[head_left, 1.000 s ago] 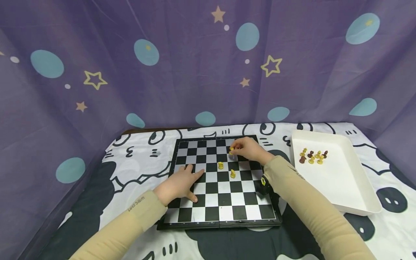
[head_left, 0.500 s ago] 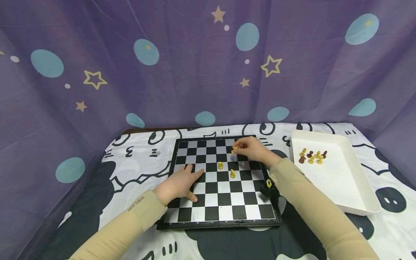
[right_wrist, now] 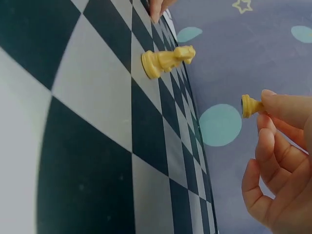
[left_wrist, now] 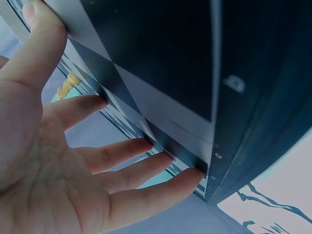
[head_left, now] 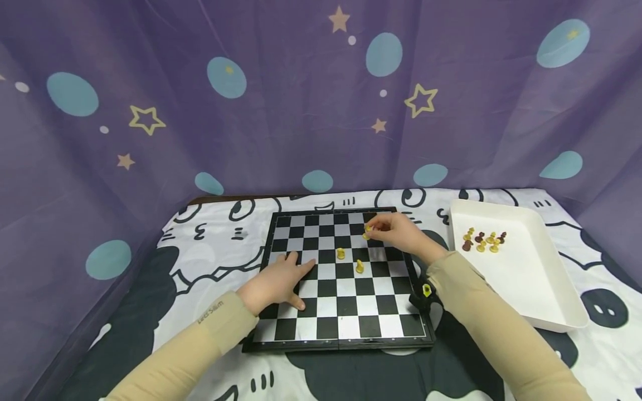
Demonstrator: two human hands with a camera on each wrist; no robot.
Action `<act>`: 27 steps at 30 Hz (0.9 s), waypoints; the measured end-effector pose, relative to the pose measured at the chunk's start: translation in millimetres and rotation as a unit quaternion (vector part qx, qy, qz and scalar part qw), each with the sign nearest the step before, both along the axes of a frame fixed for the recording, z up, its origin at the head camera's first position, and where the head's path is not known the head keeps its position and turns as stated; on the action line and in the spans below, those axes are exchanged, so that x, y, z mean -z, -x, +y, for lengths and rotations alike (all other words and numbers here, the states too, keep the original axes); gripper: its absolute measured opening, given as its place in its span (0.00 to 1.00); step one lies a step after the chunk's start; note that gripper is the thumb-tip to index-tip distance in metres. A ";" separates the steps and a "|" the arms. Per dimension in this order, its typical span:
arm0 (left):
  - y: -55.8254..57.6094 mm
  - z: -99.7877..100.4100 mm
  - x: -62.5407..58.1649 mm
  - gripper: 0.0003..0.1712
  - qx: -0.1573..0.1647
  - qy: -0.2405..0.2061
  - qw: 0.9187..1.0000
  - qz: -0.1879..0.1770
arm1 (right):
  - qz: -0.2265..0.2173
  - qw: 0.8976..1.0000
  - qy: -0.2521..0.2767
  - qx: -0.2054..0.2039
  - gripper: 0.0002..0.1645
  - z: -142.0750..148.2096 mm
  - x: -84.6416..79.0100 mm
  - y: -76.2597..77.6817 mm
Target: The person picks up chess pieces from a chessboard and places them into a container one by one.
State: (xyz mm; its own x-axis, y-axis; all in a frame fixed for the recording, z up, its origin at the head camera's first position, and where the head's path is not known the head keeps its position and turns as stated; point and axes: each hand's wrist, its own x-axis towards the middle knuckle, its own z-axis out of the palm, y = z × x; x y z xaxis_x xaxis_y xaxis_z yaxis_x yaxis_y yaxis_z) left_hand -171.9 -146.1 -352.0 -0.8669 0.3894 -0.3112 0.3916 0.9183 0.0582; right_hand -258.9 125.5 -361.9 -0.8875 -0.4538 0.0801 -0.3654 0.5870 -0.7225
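My right hand (head_left: 396, 232) pinches a small yellow chess piece (right_wrist: 251, 106) between thumb and fingers over the far right part of the chessboard (head_left: 346, 305). In the right wrist view its round base shows, held off the board; the fingertips hide its top. My left hand (head_left: 278, 282) rests with spread fingers on the board's left side, its fingertips right at the squares in the left wrist view. Two yellow pieces stand near the middle of the board, one (head_left: 340, 254) farther back and one (head_left: 359, 267) nearer. The right wrist view shows a yellow knight (right_wrist: 165, 59) upright.
A white tray (head_left: 544, 278) stands right of the board, holding several yellow and dark brown chess pieces (head_left: 480, 245) near its left side. Beneath everything lies a black-and-white patterned cloth (head_left: 220, 228). A purple curtain (head_left: 281, 139) hangs behind.
My right hand has shifted a little to the right over the board with the pinched chess piece. The left hand and the two standing pieces have stayed in place.
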 end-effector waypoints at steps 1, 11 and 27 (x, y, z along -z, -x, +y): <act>-0.1 -0.1 0.1 0.55 -0.001 -0.002 1.000 -0.001 | -0.001 1.000 0.001 -0.002 0.18 0.3 0.1 -1.4; 1.6 -1.2 2.4 0.56 0.001 -0.003 1.000 0.002 | 0.004 1.000 0.000 -0.015 0.16 6.2 -1.8 -20.6; 1.5 -0.7 0.2 0.56 -0.004 0.002 1.000 -0.003 | 0.025 0.999 0.025 -0.006 0.15 34.3 3.4 -42.0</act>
